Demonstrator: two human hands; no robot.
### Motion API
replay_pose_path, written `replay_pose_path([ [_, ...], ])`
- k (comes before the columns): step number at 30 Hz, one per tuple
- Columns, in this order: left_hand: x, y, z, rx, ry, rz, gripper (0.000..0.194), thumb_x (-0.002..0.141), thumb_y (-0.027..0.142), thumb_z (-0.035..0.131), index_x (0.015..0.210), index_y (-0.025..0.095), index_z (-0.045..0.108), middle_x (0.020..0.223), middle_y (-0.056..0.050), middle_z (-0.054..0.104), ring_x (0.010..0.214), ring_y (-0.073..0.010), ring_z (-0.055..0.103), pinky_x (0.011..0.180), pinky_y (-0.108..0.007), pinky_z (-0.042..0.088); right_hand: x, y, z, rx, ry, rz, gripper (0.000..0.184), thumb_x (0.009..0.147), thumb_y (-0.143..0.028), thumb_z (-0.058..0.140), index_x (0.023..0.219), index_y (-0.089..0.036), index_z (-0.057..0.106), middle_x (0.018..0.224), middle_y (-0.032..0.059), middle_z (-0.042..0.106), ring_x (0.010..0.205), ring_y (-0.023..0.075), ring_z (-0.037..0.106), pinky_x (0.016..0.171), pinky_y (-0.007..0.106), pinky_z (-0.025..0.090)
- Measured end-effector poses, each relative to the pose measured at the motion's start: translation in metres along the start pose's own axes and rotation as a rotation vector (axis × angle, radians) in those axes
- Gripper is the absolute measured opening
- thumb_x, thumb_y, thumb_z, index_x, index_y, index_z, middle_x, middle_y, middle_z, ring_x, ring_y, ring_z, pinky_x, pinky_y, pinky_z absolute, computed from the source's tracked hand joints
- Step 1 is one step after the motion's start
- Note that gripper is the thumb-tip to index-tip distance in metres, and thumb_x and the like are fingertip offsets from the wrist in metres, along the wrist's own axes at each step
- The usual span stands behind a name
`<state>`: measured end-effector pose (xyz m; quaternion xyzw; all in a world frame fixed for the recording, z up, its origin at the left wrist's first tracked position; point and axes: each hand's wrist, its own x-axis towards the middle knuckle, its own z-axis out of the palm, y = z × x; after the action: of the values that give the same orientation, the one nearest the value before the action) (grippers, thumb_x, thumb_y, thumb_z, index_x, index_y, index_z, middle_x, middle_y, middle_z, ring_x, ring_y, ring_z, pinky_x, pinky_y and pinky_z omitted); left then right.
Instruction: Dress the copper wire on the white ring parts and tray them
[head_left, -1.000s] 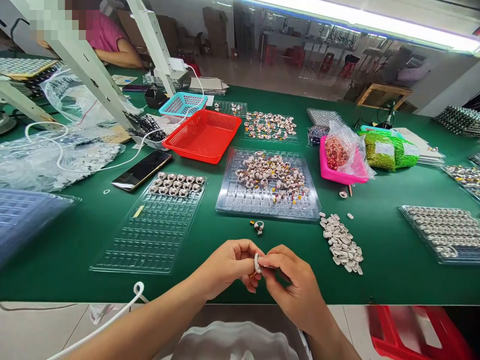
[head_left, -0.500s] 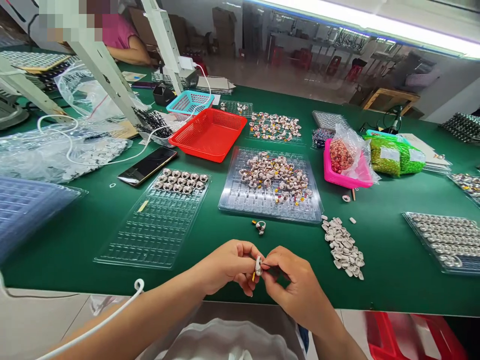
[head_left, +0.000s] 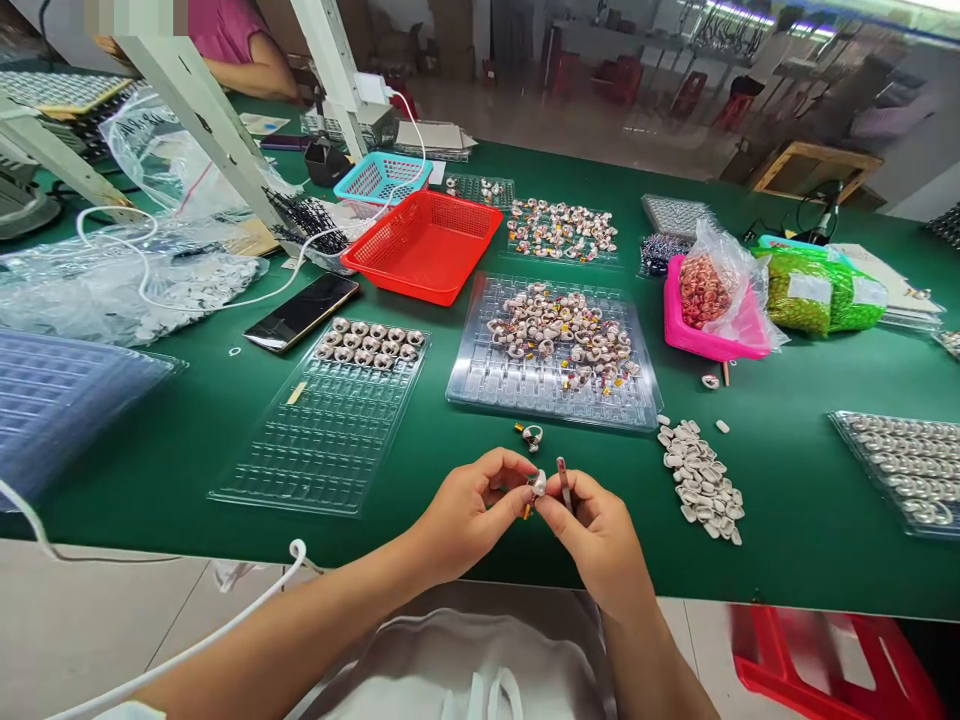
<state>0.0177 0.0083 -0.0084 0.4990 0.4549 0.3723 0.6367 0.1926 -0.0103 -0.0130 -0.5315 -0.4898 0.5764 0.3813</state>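
Note:
My left hand [head_left: 480, 510] pinches a small silvery, ring-like part [head_left: 539, 484] with a yellow tab hanging below it. My right hand [head_left: 600, 530] is closed around a slim metal tool [head_left: 565, 482] that looks like tweezers, its end pointing up. The right thumb and fingertip also meet the part's right side. Just beyond the hands, a similar ring-like part with a yellow tab [head_left: 532, 437] lies on the green table. Behind it, a stack of clear trays [head_left: 480, 385] bears a heap of such parts. Small pale oval caps [head_left: 701, 480] are piled to the right.
On the left, a clear tray [head_left: 300, 450] holds silvery parts in its far rows, near a phone [head_left: 301, 312]. Farther back stand a red basket [head_left: 427, 285] and a blue basket [head_left: 349, 188]. A pink basket [head_left: 712, 345] and a filled tray [head_left: 900, 470] are on the right.
Both hands have turned the ring-like part slightly. The slim tool has swung upright in my right hand, its end now showing above the fingers. The camera view has shifted a little.

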Motion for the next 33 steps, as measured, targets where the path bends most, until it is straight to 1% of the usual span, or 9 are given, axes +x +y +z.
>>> replay_pose_path([
  [3,0.000,-0.002,-0.004,-0.047,-0.087,0.009,0.021,0.089,0.030,0.066,0.104,0.015,0.068,0.100,-0.010,0.073,0.089,-0.0216,0.070,0.086,-0.036,0.058,0.001,-0.002,0.001,0.045,0.017,0.023,0.027,0.087,-0.046,0.069,0.086,-0.019,0.066,0.081,0.0041,0.068,0.071,0.0163,0.059,0.061,0.026,0.046],
  [5,0.001,-0.002,-0.007,-0.017,-0.098,0.013,0.019,0.088,0.027,0.066,0.102,0.015,0.068,0.100,-0.009,0.073,0.089,-0.0216,0.071,0.086,-0.036,0.058,0.001,-0.003,0.001,0.065,0.018,0.019,0.026,0.086,-0.045,0.071,0.085,-0.019,0.067,0.079,0.0031,0.068,0.069,0.0151,0.057,0.060,0.025,0.046],
  [7,0.002,-0.002,-0.009,0.072,-0.094,0.038,0.013,0.088,0.024,0.065,0.098,0.016,0.068,0.095,-0.008,0.073,0.085,-0.0207,0.071,0.082,-0.034,0.058,0.002,-0.002,0.000,0.075,0.006,0.022,0.026,0.084,-0.045,0.071,0.085,-0.019,0.068,0.075,0.0018,0.066,0.065,0.0138,0.055,0.059,0.025,0.044],
  [9,0.003,-0.001,-0.011,0.211,-0.091,0.098,0.010,0.089,0.021,0.061,0.095,0.017,0.069,0.091,-0.007,0.074,0.083,-0.0202,0.070,0.080,-0.032,0.057,0.003,-0.001,-0.002,0.081,-0.014,0.042,0.029,0.084,-0.047,0.071,0.086,-0.018,0.069,0.071,0.0008,0.063,0.062,0.0129,0.052,0.057,0.025,0.042],
  [13,0.002,0.000,-0.014,0.489,-0.084,0.261,0.014,0.091,0.015,0.057,0.096,0.019,0.070,0.091,-0.006,0.076,0.083,-0.0195,0.070,0.078,-0.028,0.053,0.005,0.002,-0.002,0.079,-0.016,0.067,0.035,0.085,-0.052,0.068,0.087,-0.017,0.067,0.067,-0.0008,0.057,0.059,0.0120,0.046,0.054,0.025,0.038],
  [16,0.001,0.000,-0.015,0.563,-0.090,0.310,0.016,0.092,0.013,0.055,0.098,0.018,0.069,0.091,-0.006,0.077,0.082,-0.0187,0.070,0.077,-0.026,0.053,0.005,0.004,0.002,0.083,-0.009,0.050,0.035,0.087,-0.053,0.066,0.087,-0.018,0.065,0.067,-0.0019,0.054,0.058,0.0111,0.042,0.053,0.025,0.034],
  [20,0.000,-0.001,-0.015,0.557,-0.091,0.299,0.015,0.092,0.014,0.056,0.098,0.018,0.069,0.091,-0.005,0.077,0.082,-0.0179,0.071,0.078,-0.025,0.054,0.005,0.010,0.006,0.109,-0.004,0.048,0.034,0.090,-0.052,0.062,0.090,-0.018,0.062,0.066,-0.0036,0.049,0.056,0.0102,0.036,0.051,0.025,0.028],
  [26,0.001,-0.003,-0.012,0.481,-0.064,0.274,0.016,0.092,0.016,0.056,0.099,0.017,0.070,0.091,-0.004,0.078,0.081,-0.0162,0.072,0.077,-0.024,0.056,0.005,0.008,0.006,0.085,-0.001,0.075,0.031,0.092,-0.050,0.062,0.089,-0.018,0.062,0.063,-0.0047,0.045,0.058,0.0107,0.036,0.052,0.026,0.027],
  [33,0.001,-0.002,-0.013,0.359,-0.078,0.151,0.019,0.092,0.019,0.058,0.103,0.015,0.073,0.091,-0.004,0.078,0.081,-0.0161,0.074,0.077,-0.024,0.059,0.008,0.003,0.004,0.004,-0.018,0.069,0.026,0.092,-0.043,0.060,0.089,-0.018,0.064,0.062,-0.0053,0.045,0.055,0.0101,0.034,0.051,0.025,0.027],
])
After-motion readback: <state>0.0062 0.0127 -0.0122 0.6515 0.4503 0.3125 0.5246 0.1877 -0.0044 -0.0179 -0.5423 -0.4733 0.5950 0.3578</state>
